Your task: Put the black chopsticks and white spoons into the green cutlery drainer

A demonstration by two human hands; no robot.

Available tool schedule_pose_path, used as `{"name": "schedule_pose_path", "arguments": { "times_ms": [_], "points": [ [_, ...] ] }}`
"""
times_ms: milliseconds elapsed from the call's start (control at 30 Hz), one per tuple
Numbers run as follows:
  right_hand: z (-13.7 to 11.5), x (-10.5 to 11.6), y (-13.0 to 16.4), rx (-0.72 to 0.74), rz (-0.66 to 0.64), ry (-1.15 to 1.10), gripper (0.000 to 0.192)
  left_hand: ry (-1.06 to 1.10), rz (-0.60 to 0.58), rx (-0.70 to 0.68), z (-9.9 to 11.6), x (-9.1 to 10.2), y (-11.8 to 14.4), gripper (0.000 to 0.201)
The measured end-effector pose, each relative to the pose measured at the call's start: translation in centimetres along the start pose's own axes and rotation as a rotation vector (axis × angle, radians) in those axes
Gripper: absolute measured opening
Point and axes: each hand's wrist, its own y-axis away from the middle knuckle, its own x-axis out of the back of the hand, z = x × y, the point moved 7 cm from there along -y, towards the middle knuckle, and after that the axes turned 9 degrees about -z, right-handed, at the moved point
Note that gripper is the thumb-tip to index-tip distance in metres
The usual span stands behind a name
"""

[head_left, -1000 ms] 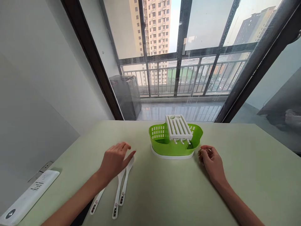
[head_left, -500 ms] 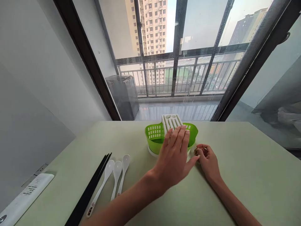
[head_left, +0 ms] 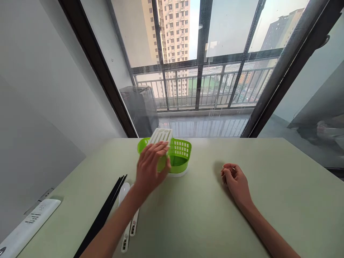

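Note:
My left hand [head_left: 152,165] grips the white slotted top [head_left: 161,135] of a utensil holder, with its fingers over the front edge. Part of the holder is a bright green basket [head_left: 181,147] with square holes, on a white base [head_left: 179,174]. The hand hides its middle and left front. Off to the right, my right hand [head_left: 236,182] rests on the table with its fingers curled. Whatever they may hold is hidden. Under my left forearm lie white spoons [head_left: 134,224], partly covered, beside long black chopsticks [head_left: 107,206].
A white oblong case [head_left: 34,220] with dark markings lies at the left edge of the pale green table [head_left: 204,222]. Behind the table's far edge stands a glass door with a dark frame [head_left: 107,82]. Beyond it are a balcony and a grey box-shaped appliance [head_left: 142,107].
The utensil holder has moved left and turned somewhat, with my left hand on its top. My left forearm now covers more of the spoons. The right hand has stayed in place.

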Motion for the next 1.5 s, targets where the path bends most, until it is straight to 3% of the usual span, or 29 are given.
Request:
{"name": "schedule_pose_path", "arguments": {
  "times_ms": [133, 267, 533, 700, 800, 900, 967, 1133, 1200, 1333, 1500],
  "points": [
    [0.1, 0.1, 0.0, 0.001, -0.005, 0.002, 0.024, -0.048, 0.052, 0.043, -4.3, 1.8, 1.7, 0.033],
    [0.2, 0.2, -0.1, -0.007, -0.012, 0.016, 0.025, -0.069, 0.061, 0.101, -7.2, 3.2, 2.8, 0.03],
    [0.5, 0.1, -0.3, -0.003, -0.032, 0.046, 0.025, -0.131, 0.042, 0.16, -9.4, 4.6, 3.9, 0.027],
    [0.5, -0.3, -0.5, 0.012, -0.063, 0.081, 0.024, -0.168, 0.013, 0.231, -9.5, 4.6, 3.9, 0.028],
    [0.4, -0.6, -0.5, 0.023, -0.082, 0.107, 0.024, -0.217, 0.031, 0.251, -7.7, 4.1, 3.9, 0.032],
    [0.2, -0.7, -0.5, 0.031, -0.092, 0.13, 0.026, -0.129, 0.03, 0.184, -3.8, 2.2, 4.3, 0.038],
    [0.0, -0.8, -0.4, 0.035, -0.106, 0.148, 0.026, 0.072, -0.073, 0.149, -0.7, -0.5, 4.8, 0.038],
    [-0.3, -0.8, -0.1, 0.029, -0.133, 0.205, 0.028, 0.584, -0.45, 0.271, 6.0, -8.4, 7.3, 0.019],
    [-0.5, -0.7, 0.0, 0.023, -0.139, 0.222, 0.028, 0.67, -0.549, 0.312, 7.7, -10.1, 8.2, 0.014],
    [-0.6, -0.6, 0.4, 0.005, -0.152, 0.256, 0.023, 0.703, -0.555, 0.318, 8.8, -10.7, 9.2, 0.018],
    [-0.3, -0.8, 0.7, -0.011, -0.168, 0.286, 0.02, 0.643, -0.485, 0.11, 9.7, -10.9, 10.6, 0.033]
  ]
}}
